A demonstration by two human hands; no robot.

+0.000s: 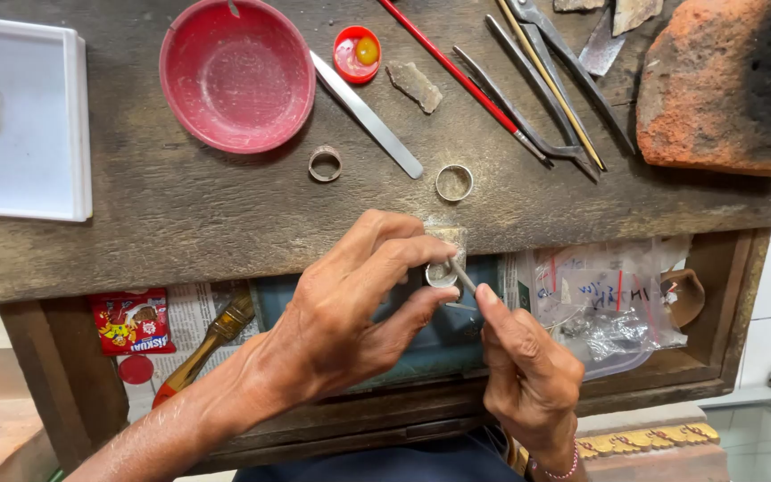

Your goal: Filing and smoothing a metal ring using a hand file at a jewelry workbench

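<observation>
Worn wooden workbench boards carry a red bowl, two metal rings, tweezers and pliers. Over the open drawer, a silver ring is pinched by the left hand. A thin metal tool is gripped by the right hand, its tip set against the ring.

- The ring in the left hand is mostly covered by the fingers; only its near rim shows.
- The thin tool in the right hand has its lower end hidden in the grip.
- The tray is cut off by the left edge.
- The brick runs past the top and right edges.
- The brush passes under the left forearm.
- The bag holds contents too jumbled to tell.
</observation>
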